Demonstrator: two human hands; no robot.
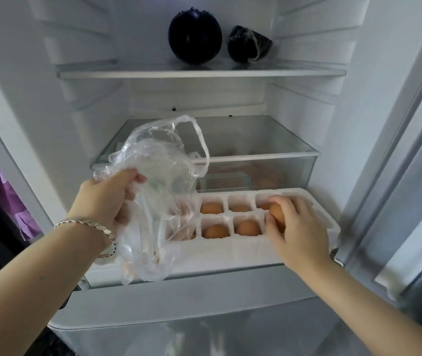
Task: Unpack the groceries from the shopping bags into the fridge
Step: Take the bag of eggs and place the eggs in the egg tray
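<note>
The open fridge holds a white egg tray at its lower front. Her left hand has its fingers clamped on a clear plastic bag; her right hand fingers grip a brown egg over the tray's right end.

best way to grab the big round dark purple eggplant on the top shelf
Cup the big round dark purple eggplant around its widest middle, coming straight in from the open front of the glass top shelf. It stands with its stem cap up, and its smooth, rounded skin offers no handle. Keep to its left side: the dark wrapped cabbage sits close on its right.
</note>
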